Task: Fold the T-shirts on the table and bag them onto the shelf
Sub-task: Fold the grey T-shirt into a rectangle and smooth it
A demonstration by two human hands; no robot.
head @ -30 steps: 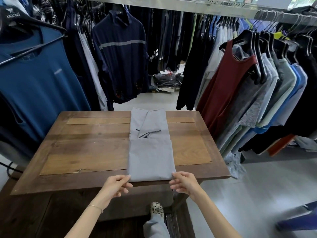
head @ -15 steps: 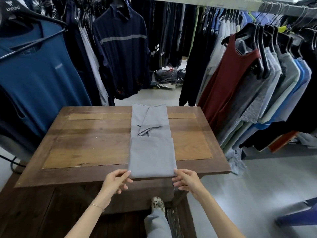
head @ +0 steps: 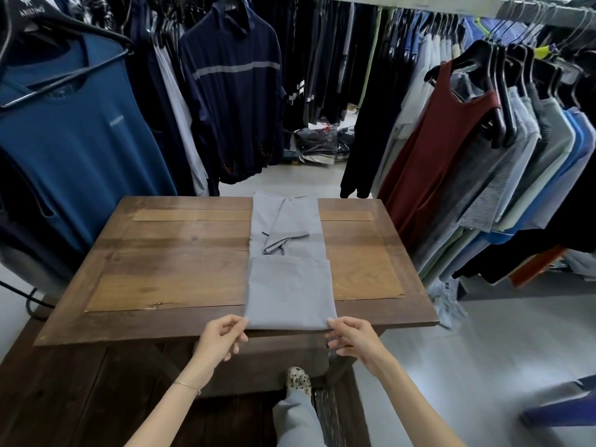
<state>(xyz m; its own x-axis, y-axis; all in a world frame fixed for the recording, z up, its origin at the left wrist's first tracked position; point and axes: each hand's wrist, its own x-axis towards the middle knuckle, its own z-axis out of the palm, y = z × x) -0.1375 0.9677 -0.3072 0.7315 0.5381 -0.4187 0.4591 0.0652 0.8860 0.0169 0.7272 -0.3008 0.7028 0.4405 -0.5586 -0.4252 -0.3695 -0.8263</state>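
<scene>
A grey T-shirt (head: 288,285) lies on the wooden table (head: 167,272) as a long narrow strip, sleeves folded in, with its near end doubled over toward the middle. My left hand (head: 221,337) pinches the near left corner of the folded end at the table's front edge. At the near right corner, my right hand (head: 351,338) holds the same fold with its fingertips.
Racks of hanging clothes close in on three sides: a blue T-shirt (head: 77,146) at left, a navy jacket (head: 235,101) behind, a maroon tank top (head: 429,162) at right. Bagged garments (head: 317,140) lie on the floor beyond. My foot (head: 298,379) stands below the table.
Both hands have stayed on the near corners of the folded end. The view has shifted slightly upward and nearer; the shirt lies the same.
</scene>
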